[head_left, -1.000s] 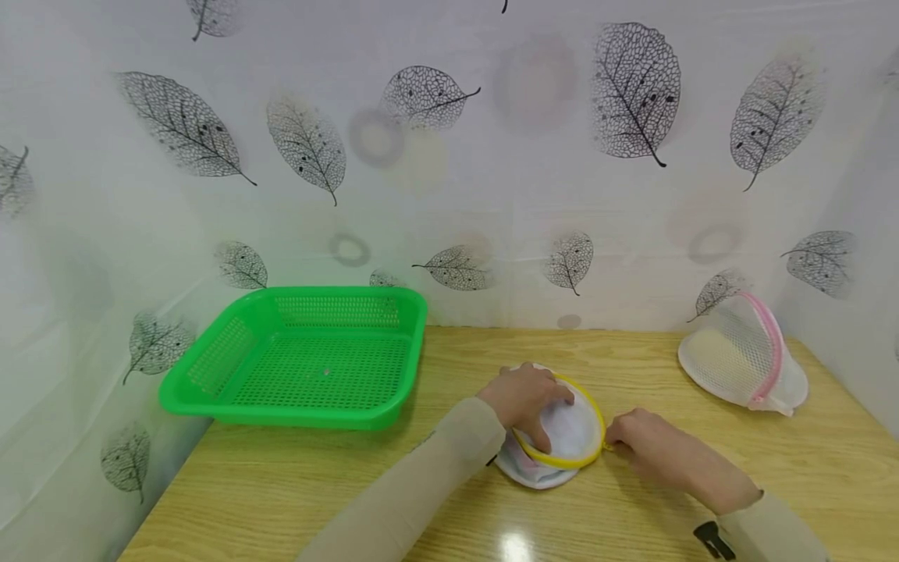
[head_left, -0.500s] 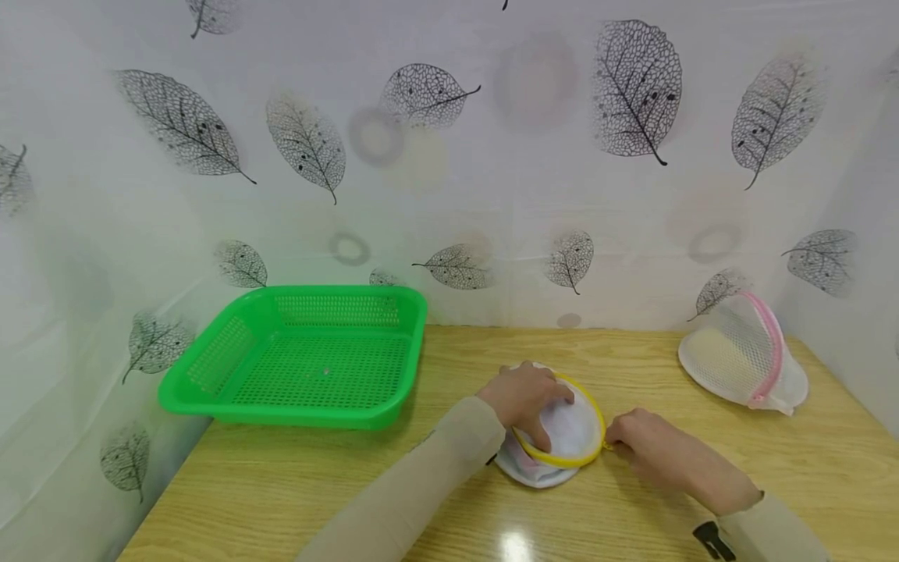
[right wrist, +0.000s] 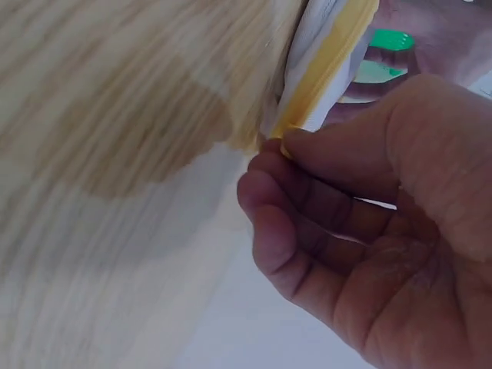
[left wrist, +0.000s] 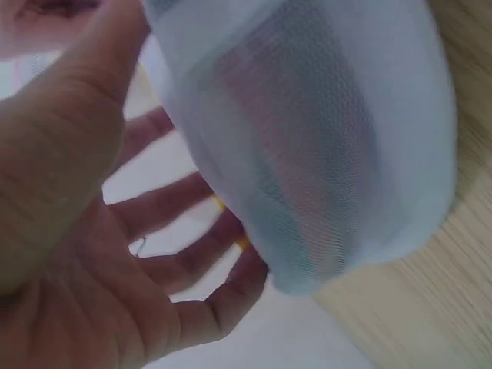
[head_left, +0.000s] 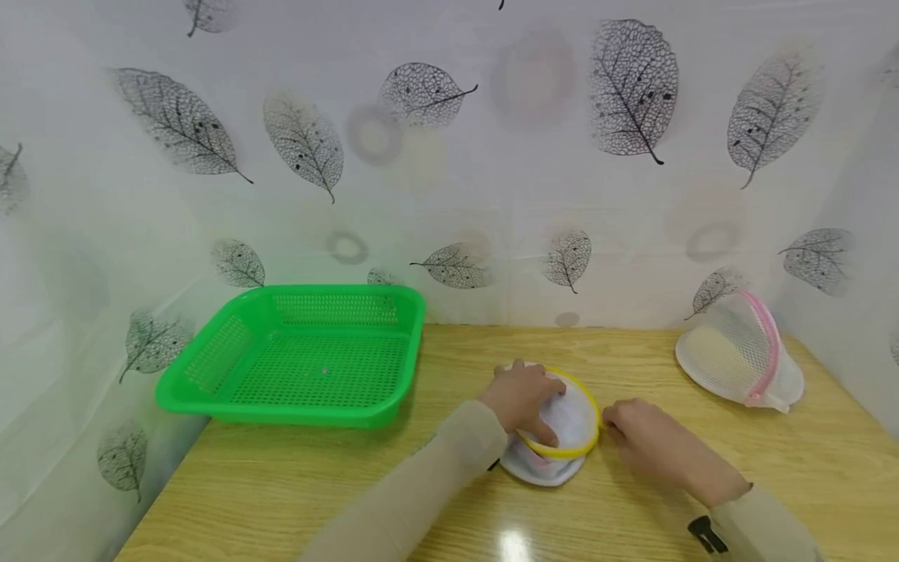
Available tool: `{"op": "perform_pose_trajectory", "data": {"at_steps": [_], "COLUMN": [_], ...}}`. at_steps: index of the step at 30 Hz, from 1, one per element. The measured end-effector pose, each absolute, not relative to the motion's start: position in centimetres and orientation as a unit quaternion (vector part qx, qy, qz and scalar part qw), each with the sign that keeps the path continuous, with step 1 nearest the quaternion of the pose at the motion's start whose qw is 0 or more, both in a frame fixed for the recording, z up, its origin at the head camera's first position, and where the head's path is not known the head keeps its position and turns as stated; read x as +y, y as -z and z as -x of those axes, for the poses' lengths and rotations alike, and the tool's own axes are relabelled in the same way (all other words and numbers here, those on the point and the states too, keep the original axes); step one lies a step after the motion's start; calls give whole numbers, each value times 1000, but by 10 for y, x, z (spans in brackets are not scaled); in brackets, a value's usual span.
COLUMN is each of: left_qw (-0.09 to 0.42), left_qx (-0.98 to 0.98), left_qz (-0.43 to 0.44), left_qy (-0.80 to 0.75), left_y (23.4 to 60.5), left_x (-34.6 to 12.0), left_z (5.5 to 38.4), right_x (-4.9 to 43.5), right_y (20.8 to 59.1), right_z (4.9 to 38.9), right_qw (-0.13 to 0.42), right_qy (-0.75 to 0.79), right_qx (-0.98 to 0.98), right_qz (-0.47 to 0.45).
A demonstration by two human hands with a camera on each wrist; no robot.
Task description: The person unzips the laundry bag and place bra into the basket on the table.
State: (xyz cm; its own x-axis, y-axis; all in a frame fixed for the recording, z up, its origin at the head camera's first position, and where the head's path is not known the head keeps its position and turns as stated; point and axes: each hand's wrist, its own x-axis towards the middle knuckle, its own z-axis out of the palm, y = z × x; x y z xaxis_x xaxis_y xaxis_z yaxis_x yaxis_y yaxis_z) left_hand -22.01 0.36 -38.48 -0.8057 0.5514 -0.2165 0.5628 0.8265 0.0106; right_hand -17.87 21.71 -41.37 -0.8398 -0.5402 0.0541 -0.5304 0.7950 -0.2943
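We locate the white mesh bag between the left hand and the right hand, on the tabletop. The left grips its body; the right pinches the yellow zipper, which curves from those fingertips toward the left.

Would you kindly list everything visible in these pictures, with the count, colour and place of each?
White mesh bag with yellow zip: 1, white and yellow, right of centre
Bag contents: count unclear, pinkish and greenish, showing through that mesh
White mesh bag with pink zip: 1, white and pink, far right
Rectangular perforated plastic basket: 1, green, left
Wood-grain table: 1, light brown, beneath the bags and basket
Leaf-printed sheeting: count unclear, whitish with dark leaves, behind
Buckle: 1, black, lower right
Sleeves: 2, beige, both arms
Left hand: 1, bare, gripping the yellow-zipped bag
Right hand: 1, bare, pinching at the yellow zip
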Motion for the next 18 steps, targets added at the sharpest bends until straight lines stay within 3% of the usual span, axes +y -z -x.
{"op": "perform_pose_trajectory", "data": {"at_steps": [7, 12, 18], "left_qw": [72, 98, 150], "left_qx": [956, 949, 932], "left_qz": [-279, -299, -329], "left_qy": [48, 22, -16], "left_y": [382, 377, 365], "left_x": [12, 0, -9], "left_z": [219, 224, 226], "right_x": [215, 211, 208], "right_y": [413, 415, 415], "right_z": [192, 202, 212], "right_qw": [-36, -85, -103], "right_qy": [147, 136, 128], "right_qx": [953, 947, 946], "right_qz": [263, 280, 279]}}
